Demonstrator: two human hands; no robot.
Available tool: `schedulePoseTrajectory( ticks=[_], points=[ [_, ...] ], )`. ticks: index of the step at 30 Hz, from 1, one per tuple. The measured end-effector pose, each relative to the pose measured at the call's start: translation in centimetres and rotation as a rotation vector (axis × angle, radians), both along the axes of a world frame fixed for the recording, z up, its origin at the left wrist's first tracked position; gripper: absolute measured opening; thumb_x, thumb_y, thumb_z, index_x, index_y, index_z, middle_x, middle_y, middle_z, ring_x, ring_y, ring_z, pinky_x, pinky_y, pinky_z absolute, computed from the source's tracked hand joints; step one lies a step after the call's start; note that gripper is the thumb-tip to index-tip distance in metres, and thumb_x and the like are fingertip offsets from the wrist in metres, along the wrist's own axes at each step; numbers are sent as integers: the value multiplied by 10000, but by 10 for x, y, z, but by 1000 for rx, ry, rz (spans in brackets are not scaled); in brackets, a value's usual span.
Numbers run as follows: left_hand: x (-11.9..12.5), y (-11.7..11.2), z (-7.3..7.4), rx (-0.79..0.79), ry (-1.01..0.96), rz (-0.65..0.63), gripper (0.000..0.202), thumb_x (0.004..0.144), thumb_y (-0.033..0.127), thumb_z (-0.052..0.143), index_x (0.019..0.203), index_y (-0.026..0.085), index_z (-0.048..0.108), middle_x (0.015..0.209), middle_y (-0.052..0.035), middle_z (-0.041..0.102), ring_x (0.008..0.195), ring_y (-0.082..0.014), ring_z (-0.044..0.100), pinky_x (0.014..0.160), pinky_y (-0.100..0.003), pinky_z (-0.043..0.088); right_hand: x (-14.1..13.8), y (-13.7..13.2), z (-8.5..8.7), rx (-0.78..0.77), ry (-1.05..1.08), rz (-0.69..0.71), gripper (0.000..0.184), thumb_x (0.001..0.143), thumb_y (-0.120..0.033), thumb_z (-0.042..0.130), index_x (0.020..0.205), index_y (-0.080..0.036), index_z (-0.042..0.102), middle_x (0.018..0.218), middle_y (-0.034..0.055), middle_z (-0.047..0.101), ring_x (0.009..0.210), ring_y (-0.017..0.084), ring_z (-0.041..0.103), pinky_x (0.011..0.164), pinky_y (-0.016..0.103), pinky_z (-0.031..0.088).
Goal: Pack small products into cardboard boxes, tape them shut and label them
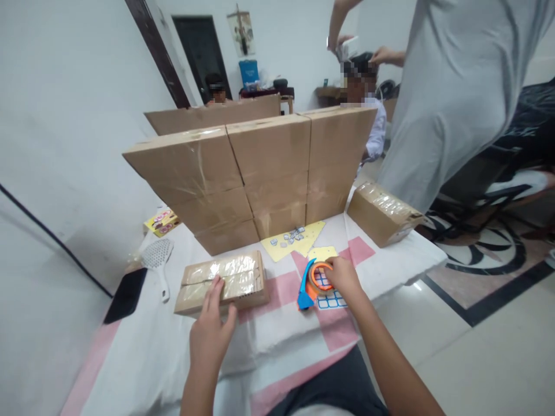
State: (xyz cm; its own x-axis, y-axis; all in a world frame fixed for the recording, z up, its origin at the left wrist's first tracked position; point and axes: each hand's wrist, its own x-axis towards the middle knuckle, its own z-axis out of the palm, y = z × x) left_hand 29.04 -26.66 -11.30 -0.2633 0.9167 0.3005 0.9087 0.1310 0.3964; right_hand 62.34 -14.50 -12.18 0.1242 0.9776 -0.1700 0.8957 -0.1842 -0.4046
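A small cardboard box [243, 271], its top covered with clear tape, lies on the near left of the table. My left hand [214, 315] rests on its front edge with fingers stretched out over the top. To the right, my right hand [344, 277] grips a blue and orange tape dispenser [307, 292] by its roll side; some fingers are hidden behind the ring. Under and beside the dispenser lie a sheet with blue-outlined squares [332, 301] and a yellow paper piece [323, 253].
Stacked cardboard boxes [269, 167] form a wall across the table's back. Another taped box [381, 214] stands at the right edge. On the left are a white hairbrush [158, 257], a black phone [125, 296] and a yellow packet [161, 222]. A person in grey [459, 98] stands at the right.
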Motion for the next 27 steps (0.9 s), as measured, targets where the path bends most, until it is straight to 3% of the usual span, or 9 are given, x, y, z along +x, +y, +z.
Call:
schedulePoseTrajectory(
  ticks=[4,9,13,18,24,27],
  points=[
    [-3,-4,-2,20,-36,-19,513,970,301,512,1479,234,505,1573,-69,516,1249,-253,657,654,-274,551,-17,12,22,13,9,31,458,848,-262,594,1279,-164,712,1238,150,743,1141,274,687,837,292,465],
    [-4,-4,-4,15,-82,-27,513,970,309,491,1479,247,495,1597,-56,488,1315,-256,617,732,-291,580,-51,25,37,-12,22,112,379,869,-356,570,1168,-192,736,1164,145,735,1032,286,709,795,314,473],
    [-5,-4,-7,22,-124,-38,520,966,324,482,1482,259,485,1607,-46,475,1326,-254,610,753,-299,590,-84,27,31,-13,31,134,409,874,-384,574,1200,-170,695,1251,175,636,884,258,719,725,317,472],
    [-5,-5,-12,44,-136,-36,523,962,322,468,1480,258,489,1603,-48,479,1371,-259,576,785,-315,602,-116,20,11,77,71,157,475,901,-338,574,1356,-207,605,1325,130,567,1003,234,704,835,301,478],
    [-5,-4,-12,33,-127,-40,539,960,314,480,1497,256,484,1612,-60,466,1381,-263,567,777,-307,608,-123,18,3,146,119,189,429,939,-333,558,1330,-167,617,1319,138,572,1067,255,690,894,325,479],
    [-5,-3,-11,77,-131,-44,546,948,294,506,1492,252,507,1594,-67,490,1373,-264,575,771,-289,603,-116,14,7,162,156,239,545,919,-424,621,1414,-203,564,1392,116,544,1153,253,664,942,311,474]
  ],
)
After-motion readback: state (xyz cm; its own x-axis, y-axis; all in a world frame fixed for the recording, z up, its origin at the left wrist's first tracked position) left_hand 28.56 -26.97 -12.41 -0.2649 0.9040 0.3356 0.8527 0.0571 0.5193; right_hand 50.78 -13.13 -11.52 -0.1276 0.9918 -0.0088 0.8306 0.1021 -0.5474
